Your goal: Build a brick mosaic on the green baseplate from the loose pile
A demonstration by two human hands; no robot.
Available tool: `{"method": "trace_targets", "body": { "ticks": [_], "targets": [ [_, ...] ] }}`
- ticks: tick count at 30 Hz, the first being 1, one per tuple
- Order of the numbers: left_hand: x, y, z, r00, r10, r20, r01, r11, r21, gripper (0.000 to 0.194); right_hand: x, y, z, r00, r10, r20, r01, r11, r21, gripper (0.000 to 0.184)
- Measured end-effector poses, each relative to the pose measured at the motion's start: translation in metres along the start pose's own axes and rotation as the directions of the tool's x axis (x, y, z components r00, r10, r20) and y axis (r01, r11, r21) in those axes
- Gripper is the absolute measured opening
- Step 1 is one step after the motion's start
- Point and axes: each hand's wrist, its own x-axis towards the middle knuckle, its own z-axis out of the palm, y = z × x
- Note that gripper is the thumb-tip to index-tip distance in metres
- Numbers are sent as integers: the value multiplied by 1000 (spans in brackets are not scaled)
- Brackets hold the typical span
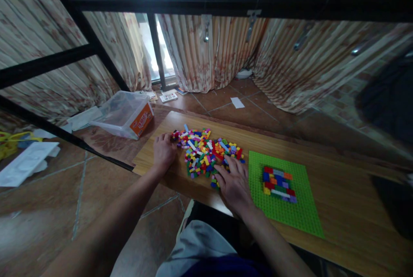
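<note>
A heap of small colourful bricks (206, 152) lies on a low wooden board (338, 191). My left hand (164, 151) rests at the heap's left edge, fingers curled against the bricks there. My right hand (234, 182) lies flat at the heap's near right side, fingers spread over several bricks. To the right of it a green baseplate (303, 208) carries a small patch of joined bricks (278, 183) in red, blue, yellow, orange and purple. Whether either hand pinches a brick is hidden.
A clear plastic box with an orange label (127, 113) stands on the tiled floor left of the board. White trays (27, 161) and papers lie further left. Black metal bars (206, 4) cross overhead, curtains hang behind. My knees are below the board.
</note>
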Motion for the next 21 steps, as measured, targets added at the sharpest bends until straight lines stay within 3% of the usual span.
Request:
{"method": "trace_targets", "body": {
  "ticks": [11, 17, 21],
  "targets": [
    [1, 1, -1, 1000, 6, 6, -6, 1000, 7, 30, -18, 33, -14, 990, 79, -120, -73, 996, 57, 27],
    [1, -1, 1, 1000, 14, -6, -14, 1000, 4, 31, -12, 16, -14, 999, -7, -43, 12, 992, 125, 22],
    [2, -1, 2, 1000, 6, -1, -6, 1000, 5, 32, -2, 3, -10, 999, 34, 4, -35, 990, 135, 16]
  ]
}}
